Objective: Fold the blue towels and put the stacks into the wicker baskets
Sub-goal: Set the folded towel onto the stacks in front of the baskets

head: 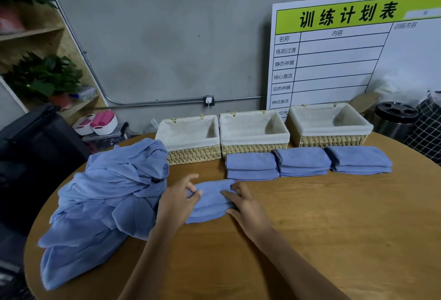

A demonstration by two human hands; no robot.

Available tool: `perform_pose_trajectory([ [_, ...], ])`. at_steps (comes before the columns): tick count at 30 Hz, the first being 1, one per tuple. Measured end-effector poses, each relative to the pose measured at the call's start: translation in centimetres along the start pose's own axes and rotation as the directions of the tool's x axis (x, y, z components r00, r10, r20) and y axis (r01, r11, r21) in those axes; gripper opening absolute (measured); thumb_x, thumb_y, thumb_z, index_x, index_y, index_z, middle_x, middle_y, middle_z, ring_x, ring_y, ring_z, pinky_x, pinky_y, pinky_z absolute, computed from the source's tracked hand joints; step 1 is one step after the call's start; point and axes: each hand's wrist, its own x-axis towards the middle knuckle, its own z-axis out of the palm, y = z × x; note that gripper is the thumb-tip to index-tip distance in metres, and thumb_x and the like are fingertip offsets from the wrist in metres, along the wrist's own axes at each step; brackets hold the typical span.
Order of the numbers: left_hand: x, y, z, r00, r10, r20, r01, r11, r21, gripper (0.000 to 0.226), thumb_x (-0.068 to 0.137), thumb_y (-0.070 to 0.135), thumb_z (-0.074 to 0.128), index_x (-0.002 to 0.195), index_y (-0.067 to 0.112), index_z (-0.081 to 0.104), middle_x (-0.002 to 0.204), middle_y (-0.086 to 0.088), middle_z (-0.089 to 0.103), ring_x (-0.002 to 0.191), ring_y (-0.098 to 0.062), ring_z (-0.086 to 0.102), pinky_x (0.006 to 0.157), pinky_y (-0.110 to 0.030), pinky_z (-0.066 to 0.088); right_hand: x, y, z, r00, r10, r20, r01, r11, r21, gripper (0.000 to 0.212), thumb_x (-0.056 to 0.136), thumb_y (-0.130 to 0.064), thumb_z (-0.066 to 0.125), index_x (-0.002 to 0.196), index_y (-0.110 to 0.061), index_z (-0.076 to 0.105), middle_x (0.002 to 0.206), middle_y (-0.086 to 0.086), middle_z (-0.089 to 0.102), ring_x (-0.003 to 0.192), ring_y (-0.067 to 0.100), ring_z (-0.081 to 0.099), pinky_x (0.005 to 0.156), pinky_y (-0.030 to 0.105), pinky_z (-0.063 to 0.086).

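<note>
Now, at the frame's centre, the left hand (177,200) pinches the folded towel (211,200) with curled fingers while the right hand (245,206) presses it with straight fingers. Folding looks nearly done; next it likely joins the stacks (303,162) before the baskets (254,132).

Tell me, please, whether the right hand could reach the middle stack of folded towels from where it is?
Probably yes: the right hand rests on the towel being folded, and only bare table lies between it and the middle stack.
</note>
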Motion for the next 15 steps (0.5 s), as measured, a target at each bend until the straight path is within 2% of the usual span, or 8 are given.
perform_pose_trajectory([
  [5,-0.7,-2.6,1.2,0.988,-0.062,-0.138,0.035,0.981,-0.188,0.043,0.096,0.032,0.064,0.136,0.038,0.049,0.117,0.024,0.065,0.104,0.000,0.062,0.084,-0.030,0.054,3.1,-1.5,1.5,0.997,0.063,-0.054,-0.059,0.996,0.070,0.037,0.100,-0.016,0.051,0.137,-0.019,0.051,0.122,-0.012,0.042,0.104,0.023,0.057,0.077,0.021,0.038],
  [7,0.1,-3.1,1.4,0.983,-0.110,-0.146,0.063,0.953,-0.296,0.053,0.097,0.026,0.064,0.140,0.046,0.041,0.129,0.018,0.063,0.111,-0.008,0.063,0.084,-0.029,0.053,4.8,-1.4,2.3,0.997,0.058,-0.048,-0.057,0.998,0.030,0.041,0.099,-0.008,0.051,0.138,-0.018,0.049,0.124,-0.005,0.038,0.097,0.023,0.058,0.073,0.021,0.036],
  [9,1.2,-3.4,1.8,0.980,-0.122,-0.157,0.059,0.933,-0.355,0.057,0.097,0.024,0.063,0.127,0.068,0.042,0.145,0.013,0.053,0.125,-0.016,0.056,0.094,-0.039,0.053,5.8,-1.0,2.9,0.996,0.055,-0.068,-0.052,0.998,0.037,0.044,0.097,-0.005,0.054,0.140,-0.015,0.050,0.132,0.004,0.039,0.094,0.028,0.062,0.071,0.027,0.042],
  [10,1.8,-3.5,1.9,0.978,-0.128,-0.164,0.058,0.925,-0.376,0.053,0.097,0.024,0.062,0.120,0.070,0.047,0.149,0.020,0.046,0.131,-0.013,0.052,0.099,-0.042,0.051,6.2,-0.8,3.1,0.996,0.052,-0.069,-0.050,0.998,0.035,0.044,0.097,-0.008,0.056,0.140,-0.014,0.050,0.137,0.006,0.039,0.094,0.030,0.064,0.073,0.030,0.047],
  [12,2.6,-3.3,2.0,0.975,-0.154,-0.161,0.066,0.891,-0.449,0.035,0.102,0.020,0.056,0.116,0.052,0.062,0.131,0.048,0.043,0.120,0.016,0.047,0.099,-0.021,0.047,6.4,-0.8,3.0,0.994,0.072,-0.080,-0.068,0.997,0.045,0.046,0.100,-0.020,0.056,0.144,-0.016,0.047,0.146,0.005,0.036,0.102,0.027,0.064,0.082,0.033,0.050],
  [13,3.1,-3.3,2.0,0.973,-0.168,-0.161,0.071,0.872,-0.485,0.030,0.105,0.018,0.051,0.117,0.040,0.066,0.120,0.051,0.045,0.109,0.026,0.044,0.097,-0.009,0.041,6.5,-0.7,3.0,0.993,0.081,-0.081,-0.078,0.996,0.047,0.049,0.101,-0.026,0.055,0.147,-0.018,0.043,0.150,0.004,0.033,0.109,0.025,0.061,0.087,0.032,0.050],
  [14,3.5,-3.3,2.1,0.970,-0.182,-0.162,0.073,0.852,-0.518,0.029,0.107,0.019,0.045,0.118,0.033,0.068,0.124,0.046,0.045,0.110,0.030,0.039,0.102,-0.007,0.035,6.6,-0.7,3.0,0.992,0.095,-0.084,-0.090,0.994,0.061,0.053,0.101,-0.032,0.055,0.150,-0.019,0.039,0.153,0.002,0.031,0.116,0.024,0.058,0.092,0.031,0.048],
  [15,4.0,-3.4,2.2,0.968,-0.191,-0.161,0.075,0.837,-0.542,0.032,0.109,0.023,0.040,0.118,0.034,0.069,0.135,0.036,0.042,0.123,0.023,0.034,0.113,-0.017,0.031,6.7,-0.6,3.0,0.991,0.105,-0.084,-0.098,0.992,0.077,0.056,0.101,-0.036,0.054,0.152,-0.020,0.036,0.156,0.001,0.029,0.122,0.022,0.055,0.095,0.030,0.047],
])
